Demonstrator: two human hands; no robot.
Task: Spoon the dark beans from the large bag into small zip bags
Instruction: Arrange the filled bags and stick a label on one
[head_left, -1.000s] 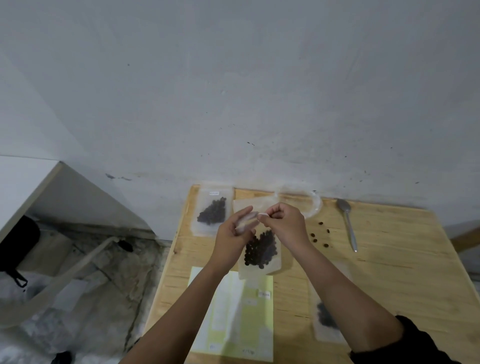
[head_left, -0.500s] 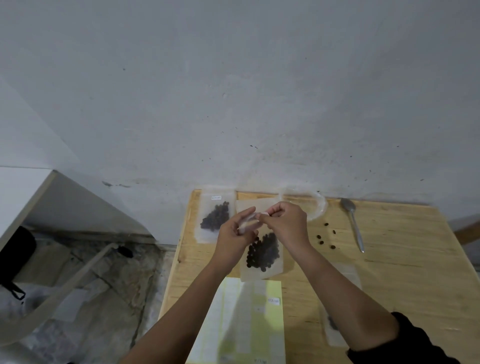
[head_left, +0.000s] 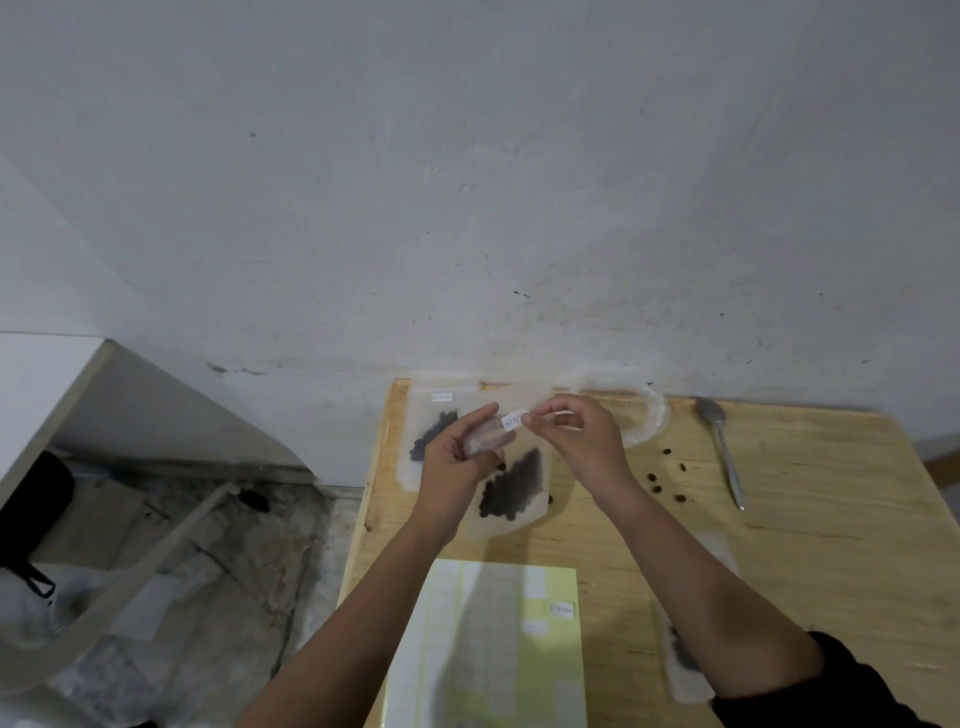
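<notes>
1. Left hand (head_left: 451, 470): grip curled round an empty small zip bag (head_left: 485, 440), held in the air above the bench (head_left: 810, 519). Bag is crumpled and clear; its long axis looks to run lower-left to upper-right, rising toward the other hand.
2. Right hand (head_left: 584, 441): thumb and forefinger pinch a small white label (head_left: 514, 420) at its right edge; other fingers curled loosely.
3. Key relation: the label sits between the two grips, at the bag's upper-right end, touching or nearly touching the film. Can't tell if it is stuck down yet.
4. My read: this is labelling, not scooping. Next move probably needs the label pressed flat while the left grip keeps the film taut.
5. Below the hands: a filled bag (head_left: 511, 488) lies flat on the bench, a second one (head_left: 434, 436) just to its left near the wall.
6. Large bag (head_left: 647, 423) lies just beyond the right hand, looks almost empty. Loose beans (head_left: 658, 480) are scattered to its right.
7. Spoon (head_left: 721, 452) is well right of the right hand, long axis near-to-far, bowl at the wall end. Right hand is the nearer one for it.
8. Label sheet (head_left: 493, 639) lies near the bench's front edge between the forearms.
</notes>
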